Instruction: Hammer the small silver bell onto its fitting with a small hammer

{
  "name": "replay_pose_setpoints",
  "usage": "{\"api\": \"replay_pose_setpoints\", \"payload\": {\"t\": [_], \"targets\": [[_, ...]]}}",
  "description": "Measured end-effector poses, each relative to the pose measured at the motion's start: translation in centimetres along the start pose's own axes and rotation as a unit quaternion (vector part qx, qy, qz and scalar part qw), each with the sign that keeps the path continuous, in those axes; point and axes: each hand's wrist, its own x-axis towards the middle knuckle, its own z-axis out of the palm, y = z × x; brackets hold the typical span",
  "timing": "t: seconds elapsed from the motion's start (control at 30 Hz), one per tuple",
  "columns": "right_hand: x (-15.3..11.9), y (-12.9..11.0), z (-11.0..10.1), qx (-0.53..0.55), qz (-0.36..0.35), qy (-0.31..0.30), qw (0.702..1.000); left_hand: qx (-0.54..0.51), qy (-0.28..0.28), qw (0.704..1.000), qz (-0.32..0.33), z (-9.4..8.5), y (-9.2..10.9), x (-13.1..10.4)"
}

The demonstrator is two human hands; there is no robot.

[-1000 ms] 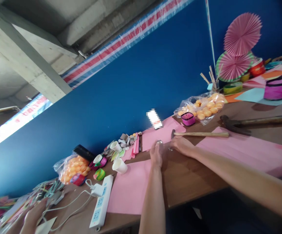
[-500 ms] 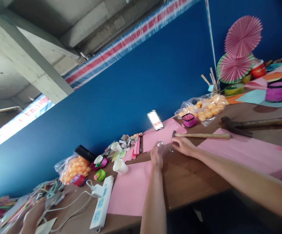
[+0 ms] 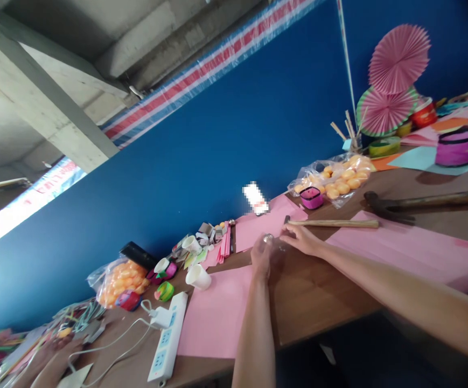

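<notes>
My left hand (image 3: 261, 258) is closed around a small, shiny silver round object (image 3: 268, 237), its exact kind unclear. Just to the right, my right hand (image 3: 304, 240) reaches in with fingers bent and drawn together; whatever is between their tips is too small to make out. Tiny clear or shiny bits (image 3: 282, 249) lie on the brown table (image 3: 310, 302) between the two hands. Behind my right fingers rests a small hammer (image 3: 334, 223) with a wooden handle. A pink paper sheet (image 3: 215, 323) lies beside my left forearm.
A white power strip (image 3: 168, 339) and paper cup (image 3: 198, 276) stand left. Another person's hands (image 3: 51, 358) are at far left, near a yellow-orange ball (image 3: 64, 332). A larger claw hammer (image 3: 427, 202), a bag of orange balls (image 3: 344, 180) and a purple container (image 3: 459, 146) occupy the right.
My hands stay close together, with the right fingers shifted slightly. The view has moved a little. At far left, the other person's hands have shifted and a yellow-orange ball shows by them.
</notes>
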Motion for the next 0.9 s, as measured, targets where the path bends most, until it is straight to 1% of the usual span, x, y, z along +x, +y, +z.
{"api": "replay_pose_setpoints", "payload": {"t": [0.1,0.17,0.23,0.3,0.47,0.63,0.8,0.9], "targets": [[0.00,0.10,0.06,0.070,0.046,-0.026,0.996,-0.033,-0.051,0.998,-0.023,0.14,-0.03,-0.03],[0.00,0.21,0.06,0.098,0.074,-0.035,0.992,-0.051,-0.068,0.996,-0.027,0.13,-0.02,-0.06],[0.00,0.30,0.05,0.120,0.087,-0.037,0.988,-0.068,-0.078,0.994,-0.026,0.08,0.07,-0.12],[0.01,0.40,0.08,0.139,0.089,-0.040,0.985,-0.093,-0.075,0.993,-0.024,0.06,0.22,-0.21],[-0.05,0.61,0.29,0.164,0.081,-0.062,0.981,-0.158,-0.044,0.986,-0.032,0.10,0.58,-0.34],[-0.12,0.78,0.41,0.162,0.078,-0.066,0.981,-0.149,-0.054,0.987,-0.026,0.34,0.55,-0.37],[-0.11,0.91,0.37,0.115,0.066,-0.054,0.990,-0.148,-0.032,0.988,-0.039,0.50,0.49,-0.50],[-0.13,0.90,0.33,0.104,0.067,-0.048,0.991,-0.134,-0.044,0.989,-0.048,0.38,0.61,-0.47]]}}
